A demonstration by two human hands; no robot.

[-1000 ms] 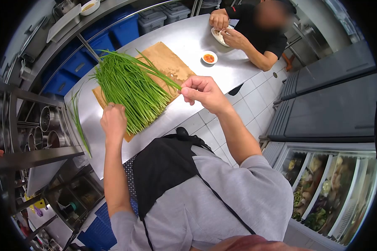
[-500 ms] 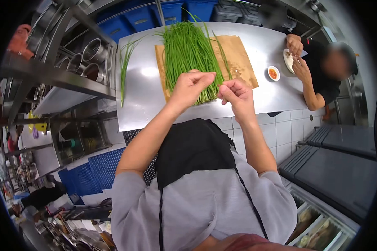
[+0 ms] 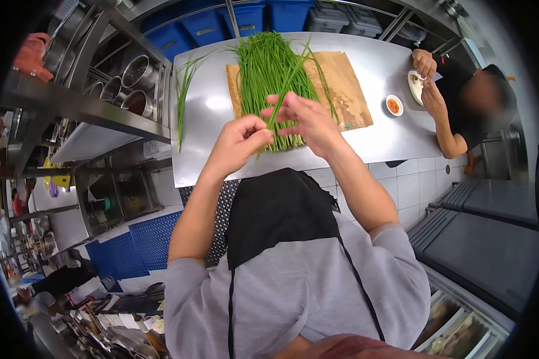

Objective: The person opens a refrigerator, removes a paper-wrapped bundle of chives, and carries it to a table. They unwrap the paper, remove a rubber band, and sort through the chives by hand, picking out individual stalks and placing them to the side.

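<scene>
A thick heap of long green stalks (image 3: 263, 69) lies on brown paper (image 3: 347, 90) on the steel table. Over its near end, my left hand (image 3: 241, 143) is closed, its thumb and fingertips pinching the lower end of a few stalks. Those stalks (image 3: 288, 81) slant up and to the right, past my right hand (image 3: 308, 122), whose fingers are spread beside them. Whether the right fingers touch the stalks is hard to tell. A smaller group of stalks (image 3: 184, 99) lies apart at the table's left end.
Across the table's right end, a person in black (image 3: 461, 113) has both hands at a white dish (image 3: 415, 90). A small bowl of orange food (image 3: 394, 106) stands nearby. Metal shelving with pots (image 3: 139, 73) is at the left; blue bins (image 3: 242, 21) line the far side.
My left hand has moved left and down and now pinches a few raised stalks. My right hand has moved left, and its fingers have spread.
</scene>
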